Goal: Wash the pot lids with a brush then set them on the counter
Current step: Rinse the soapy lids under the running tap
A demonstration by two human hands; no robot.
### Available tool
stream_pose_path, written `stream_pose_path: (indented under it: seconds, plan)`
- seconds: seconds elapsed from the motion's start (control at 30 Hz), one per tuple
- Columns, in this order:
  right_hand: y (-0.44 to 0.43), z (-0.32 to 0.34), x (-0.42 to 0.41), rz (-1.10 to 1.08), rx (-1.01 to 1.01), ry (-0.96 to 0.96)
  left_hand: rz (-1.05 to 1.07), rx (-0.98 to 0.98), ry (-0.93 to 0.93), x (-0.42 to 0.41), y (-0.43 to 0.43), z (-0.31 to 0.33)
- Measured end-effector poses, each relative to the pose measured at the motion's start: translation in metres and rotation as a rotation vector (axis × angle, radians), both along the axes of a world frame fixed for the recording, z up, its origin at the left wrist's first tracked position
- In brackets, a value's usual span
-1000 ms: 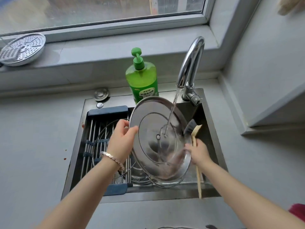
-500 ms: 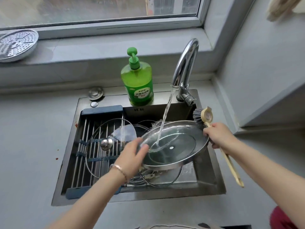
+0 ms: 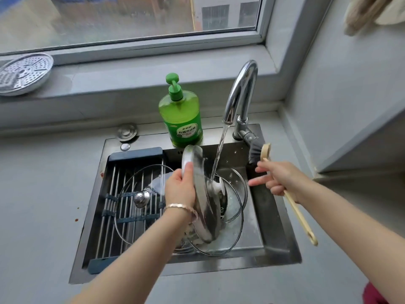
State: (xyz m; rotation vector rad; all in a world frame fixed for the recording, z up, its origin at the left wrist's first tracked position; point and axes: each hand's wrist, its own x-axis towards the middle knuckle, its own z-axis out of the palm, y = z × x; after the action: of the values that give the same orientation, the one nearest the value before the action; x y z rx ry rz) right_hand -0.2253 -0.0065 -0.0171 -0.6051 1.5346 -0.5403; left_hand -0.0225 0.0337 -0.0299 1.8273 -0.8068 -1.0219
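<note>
Wet steel lid (image 3: pixel 207 200) stands on edge, brush (image 3: pixel 298 213) apart at right.

— What's lighting the room?
— Daylight is coming through the window (image 3: pixel 131 18) above the grey sill (image 3: pixel 131 80).
— And on the right?
— A grey wall (image 3: pixel 350 95) is rising beside the desk (image 3: pixel 32 194), with cloth (image 3: pixel 361 14) hanging up top.

- You have 1 steel lid (image 3: pixel 203 194), 1 left glass lid (image 3: pixel 140 183) and 1 right glass lid (image 3: pixel 232 229), which makes 3 in all.
- You have 1 brush (image 3: pixel 298 213).
- You see 1 soap bottle (image 3: pixel 183 119), 1 faucet (image 3: pixel 241 88), 1 sink (image 3: pixel 279 235) and 1 rack (image 3: pixel 135 153).
- You see 1 perforated tray (image 3: pixel 24 73).
- You see 2 round metal caps: 1 large cap (image 3: pixel 127 132) and 1 small cap (image 3: pixel 125 147).
- You wear 1 bracelet (image 3: pixel 179 206).
</note>
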Motion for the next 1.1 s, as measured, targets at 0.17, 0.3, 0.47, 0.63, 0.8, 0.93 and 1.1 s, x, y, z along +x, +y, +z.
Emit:
stream_pose_path:
  seconds: [0.17, 0.3, 0.47, 0.63, 0.8, 0.93, 1.1]
  plan:
    - [0.022, -0.016, -0.002, 0.027, 0.087, -0.009, 0.133, 0.126, 0.15, 0.002, -0.028, -0.019]
    - [0.029, -0.024, -0.004, 0.0, 0.062, 0.008, 0.149, 0.111, 0.232, -0.011, -0.047, -0.015]
    - [0.033, -0.029, -0.004, -0.003, 0.018, 0.034, 0.161, 0.066, 0.199, -0.015, -0.056, -0.002]
    - [0.04, -0.036, -0.003, 0.038, 0.003, 0.05, 0.034, 0.055, 0.078, 0.009, -0.024, 0.025]
    - [0.043, -0.042, 0.006, 0.1, 0.009, 0.077, -0.078, 0.111, 0.002, 0.052, 0.013, 0.054]
    - [0.044, -0.044, 0.017, 0.182, 0.006, 0.108, -0.123, 0.104, -0.096, 0.092, 0.019, 0.076]
    - [0.045, -0.04, 0.032, 0.231, -0.002, 0.116, -0.163, -0.05, -0.552, 0.11, 0.015, 0.1]
